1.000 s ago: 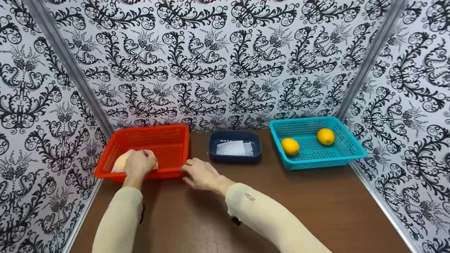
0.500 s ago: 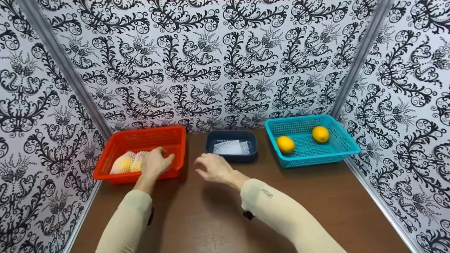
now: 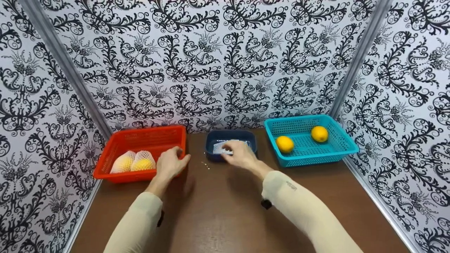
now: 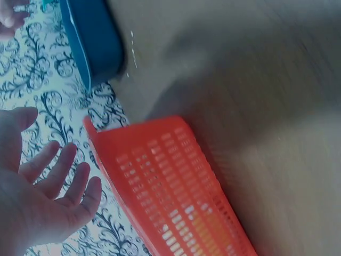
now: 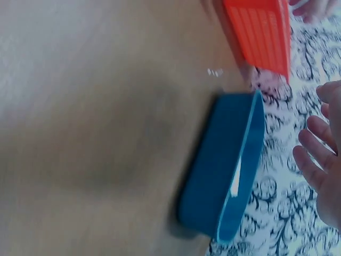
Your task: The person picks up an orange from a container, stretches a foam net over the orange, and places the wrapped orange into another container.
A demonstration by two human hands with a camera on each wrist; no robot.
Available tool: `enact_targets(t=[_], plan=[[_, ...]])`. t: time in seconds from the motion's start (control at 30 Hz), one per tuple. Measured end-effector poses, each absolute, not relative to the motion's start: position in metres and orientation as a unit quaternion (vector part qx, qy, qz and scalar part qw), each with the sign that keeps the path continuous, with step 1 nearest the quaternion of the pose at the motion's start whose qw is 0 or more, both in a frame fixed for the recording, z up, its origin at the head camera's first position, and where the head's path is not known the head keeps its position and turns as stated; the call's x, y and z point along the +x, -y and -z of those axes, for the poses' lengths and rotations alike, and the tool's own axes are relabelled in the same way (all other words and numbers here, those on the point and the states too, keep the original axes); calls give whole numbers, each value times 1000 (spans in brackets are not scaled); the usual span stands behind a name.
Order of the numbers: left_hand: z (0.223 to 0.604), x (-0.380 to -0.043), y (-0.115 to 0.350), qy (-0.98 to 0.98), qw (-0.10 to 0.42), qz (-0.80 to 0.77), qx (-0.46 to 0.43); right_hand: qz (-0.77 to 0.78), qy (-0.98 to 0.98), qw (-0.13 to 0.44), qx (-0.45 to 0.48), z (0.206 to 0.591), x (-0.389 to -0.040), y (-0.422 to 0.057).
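My left hand [image 3: 170, 163] hovers at the front right corner of the red basket [image 3: 151, 130], fingers spread and holding nothing. Two yellow fruits in white foam nets, one at the left [image 3: 122, 163] and one beside it [image 3: 143, 163], lie in that basket. Over the small navy box [image 3: 215, 158] is my right hand [image 3: 240, 154], its fingers loosely bent. The right wrist view shows this hand [image 5: 322, 152] with nothing in it, above the rim of the box [image 5: 218, 154]. White foam nets [image 3: 218, 147] lie inside the box, partly hidden by the hand.
At the right stands a turquoise basket [image 3: 313, 160] with two lemons, one near its left side [image 3: 284, 144] and one farther back [image 3: 319, 134]. Small white crumbs [image 3: 206, 165] lie on the brown table [image 3: 218, 218] before the box. Patterned walls [image 3: 197, 70] enclose the back and sides.
My left hand has let go of a netted fruit in the red basket and moved right to its corner. My right hand has moved from the red basket's edge to over the navy box.
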State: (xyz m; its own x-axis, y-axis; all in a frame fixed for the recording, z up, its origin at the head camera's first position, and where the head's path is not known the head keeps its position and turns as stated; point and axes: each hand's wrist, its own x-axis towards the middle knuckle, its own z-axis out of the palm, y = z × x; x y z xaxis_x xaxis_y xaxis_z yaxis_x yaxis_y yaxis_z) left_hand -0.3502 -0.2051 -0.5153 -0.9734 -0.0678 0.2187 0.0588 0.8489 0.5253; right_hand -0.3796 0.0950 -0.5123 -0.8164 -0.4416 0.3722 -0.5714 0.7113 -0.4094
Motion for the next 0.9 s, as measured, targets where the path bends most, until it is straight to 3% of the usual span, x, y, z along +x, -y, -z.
enact_targets(t=[0.3, 0.67, 0.9], plan=[[513, -348, 166, 942, 131, 302, -57, -257, 932, 153, 204, 498, -397, -152], [523, -342, 99, 930, 163, 284, -168, -262, 939, 190, 114, 519, -401, -239], [526, -342, 52, 929, 159, 263, -204, -270, 947, 169, 49, 528, -408, -285]])
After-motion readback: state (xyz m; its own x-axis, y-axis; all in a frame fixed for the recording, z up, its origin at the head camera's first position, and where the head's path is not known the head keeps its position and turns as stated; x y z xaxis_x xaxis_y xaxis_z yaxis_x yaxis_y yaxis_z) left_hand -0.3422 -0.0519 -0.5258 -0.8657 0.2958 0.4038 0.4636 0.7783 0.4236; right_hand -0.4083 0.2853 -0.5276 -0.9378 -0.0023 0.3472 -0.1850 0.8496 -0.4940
